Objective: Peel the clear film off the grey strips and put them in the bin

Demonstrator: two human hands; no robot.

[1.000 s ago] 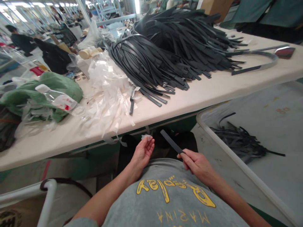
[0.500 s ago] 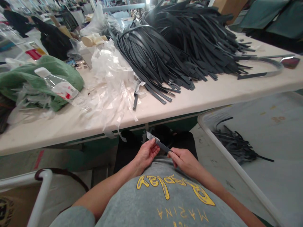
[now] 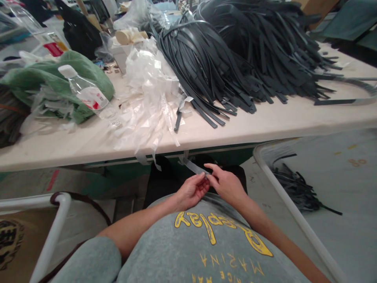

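Note:
Over my lap, my left hand [image 3: 196,189] pinches the near end of a translucent grey strip [image 3: 192,166], which points away from me toward the table edge. Touching it there is my right hand [image 3: 225,181], its thumb near the left fingertips and its index finger raised; whether it grips anything is hard to make out. On the table [image 3: 250,131] lies a large pile of dark straps [image 3: 203,59]. Left of them spreads a heap of clear plastic film strips [image 3: 147,86], some hanging over the front edge.
A plastic bottle [image 3: 90,94] leans on a green bag [image 3: 85,72] at the left. To the right below the table, a pale bin [image 3: 344,173] holds several dark straps [image 3: 297,188]. A white-framed cart [image 3: 51,236] stands at the lower left.
Both hands have come together. The dark strap between them no longer shows, and more of the translucent strip is exposed beyond my fingers. The view has shifted slightly left.

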